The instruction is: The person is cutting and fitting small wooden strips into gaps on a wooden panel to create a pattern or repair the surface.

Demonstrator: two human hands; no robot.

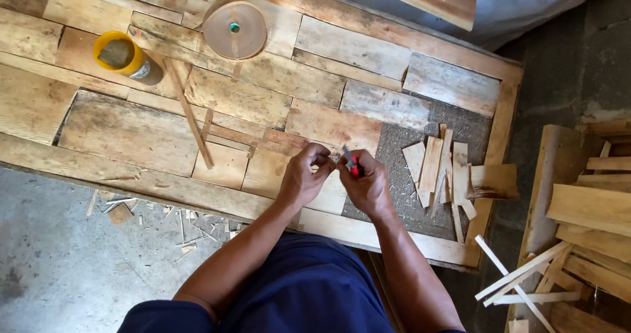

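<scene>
1. The right hand (367, 187) is gripping a small red-and-grey cutter (351, 161) above the plank counter (131, 133).
2. The left hand (303, 177) is pinching at the cutter's upper end.
3. The cutter's long axis is running away from the person, tip leaning slightly left.

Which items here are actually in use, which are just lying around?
In use:
- left hand and right hand, together on a small red-handled tool

Lying about:
- yellow can
- tape roll
- thin wood strip
- offcut pile
- floor scraps
- stacked slats
</scene>
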